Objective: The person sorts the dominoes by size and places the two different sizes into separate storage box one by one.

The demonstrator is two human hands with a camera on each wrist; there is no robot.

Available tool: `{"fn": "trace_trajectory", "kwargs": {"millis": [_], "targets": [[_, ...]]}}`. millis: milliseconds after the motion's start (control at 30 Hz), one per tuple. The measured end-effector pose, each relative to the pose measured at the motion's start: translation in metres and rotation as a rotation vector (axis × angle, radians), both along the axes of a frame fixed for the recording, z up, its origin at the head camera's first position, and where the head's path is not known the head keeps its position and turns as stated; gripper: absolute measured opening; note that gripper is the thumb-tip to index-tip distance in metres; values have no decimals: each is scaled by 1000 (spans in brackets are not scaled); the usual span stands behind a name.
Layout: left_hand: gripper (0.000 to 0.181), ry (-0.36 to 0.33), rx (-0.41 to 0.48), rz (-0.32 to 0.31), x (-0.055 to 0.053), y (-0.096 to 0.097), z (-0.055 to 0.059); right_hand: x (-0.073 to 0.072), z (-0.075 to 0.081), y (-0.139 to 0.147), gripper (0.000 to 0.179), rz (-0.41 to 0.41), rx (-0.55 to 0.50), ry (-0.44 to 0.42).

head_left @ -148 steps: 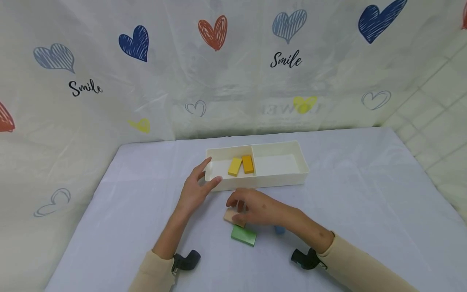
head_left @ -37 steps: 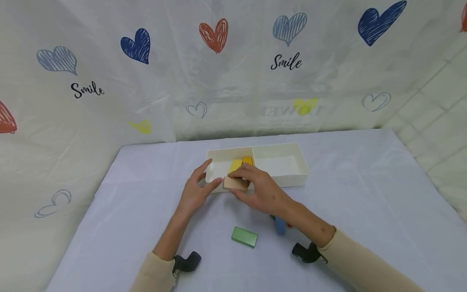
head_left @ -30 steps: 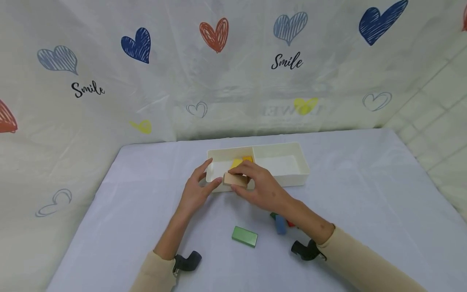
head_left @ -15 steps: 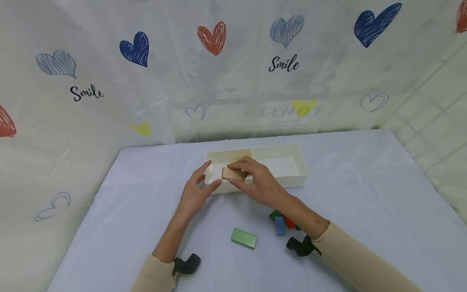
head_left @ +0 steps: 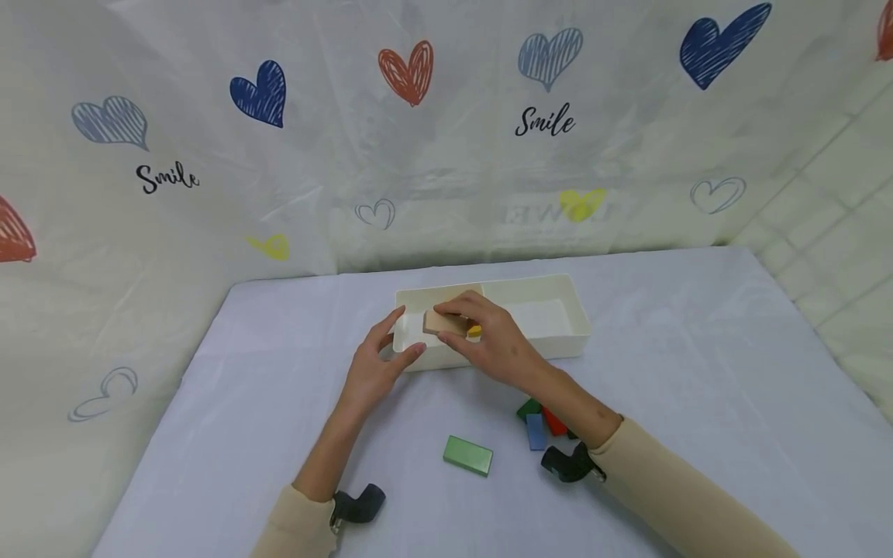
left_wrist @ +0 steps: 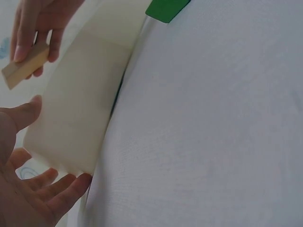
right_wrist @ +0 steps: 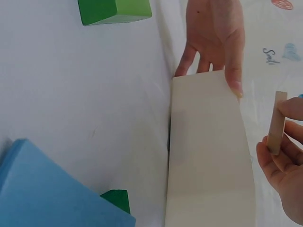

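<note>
My right hand [head_left: 498, 341] pinches a pale wooden block [head_left: 443, 322] between thumb and fingers, over the left compartment of a white two-part box [head_left: 551, 346]. In the right wrist view the wooden block [right_wrist: 276, 124] is held beyond the box's long wall. My left hand [head_left: 370, 368] holds the box's left end, thumb at the front rim and fingers on the end wall, as the left wrist view also shows. Part of an orange-yellow block [head_left: 474, 331] shows inside the left compartment, behind the right fingers; the other yellow block is hidden.
A light green block [head_left: 468, 456] lies alone on the white tablecloth [head_left: 244, 434]. Nearer my right wrist are a blue block [head_left: 536, 432], a red block [head_left: 555, 421] and a dark green block [head_left: 528, 409]. A printed curtain [head_left: 453, 155] hangs behind the table.
My right hand has picked the wooden block off the table beside the light green block and carried it up and forward over the box. My left hand stays at the box's end.
</note>
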State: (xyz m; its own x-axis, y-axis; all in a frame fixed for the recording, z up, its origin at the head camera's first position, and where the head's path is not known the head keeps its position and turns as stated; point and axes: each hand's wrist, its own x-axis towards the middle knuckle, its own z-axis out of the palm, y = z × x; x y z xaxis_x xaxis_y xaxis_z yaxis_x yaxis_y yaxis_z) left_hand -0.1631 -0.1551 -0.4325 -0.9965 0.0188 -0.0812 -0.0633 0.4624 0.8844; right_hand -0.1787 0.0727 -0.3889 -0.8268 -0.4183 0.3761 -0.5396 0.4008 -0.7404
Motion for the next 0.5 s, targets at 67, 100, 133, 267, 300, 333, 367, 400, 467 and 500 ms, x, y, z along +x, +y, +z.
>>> {"fn": "trace_trajectory", "kwargs": {"millis": [67, 100, 133, 267, 300, 333, 367, 400, 467, 500], "targets": [[75, -1, -3, 3, 0, 0, 0, -2, 0, -1, 37, -3, -5, 1], [75, -2, -5, 5, 0, 0, 0, -3, 0, -2, 37, -5, -6, 1], [75, -3, -6, 6, 0, 0, 1, -4, 1, -3, 37, -7, -10, 0], [75, -7, -8, 7, 0, 0, 1, -8, 1, -4, 36, -23, -6, -3], [75, -8, -5, 6, 0, 0, 1, -9, 0, -4, 36, -28, -4, -4], [75, -9, -3, 5, 0, 0, 1, -10, 0, -4, 36, -33, -3, -7], [75, -10, -1, 5, 0, 0, 1, -11, -1, -4, 36, -39, 1, -10], [75, -10, 2, 5, 0, 0, 0, -12, -1, -4, 36, -44, 4, -13], [75, -11, 7, 6, 0, 0, 0, -13, -2, -4, 36, -47, 9, -18], [75, -12, 8, 6, 0, 0, 0, -14, -3, -4, 37, -48, 13, -19]]}}
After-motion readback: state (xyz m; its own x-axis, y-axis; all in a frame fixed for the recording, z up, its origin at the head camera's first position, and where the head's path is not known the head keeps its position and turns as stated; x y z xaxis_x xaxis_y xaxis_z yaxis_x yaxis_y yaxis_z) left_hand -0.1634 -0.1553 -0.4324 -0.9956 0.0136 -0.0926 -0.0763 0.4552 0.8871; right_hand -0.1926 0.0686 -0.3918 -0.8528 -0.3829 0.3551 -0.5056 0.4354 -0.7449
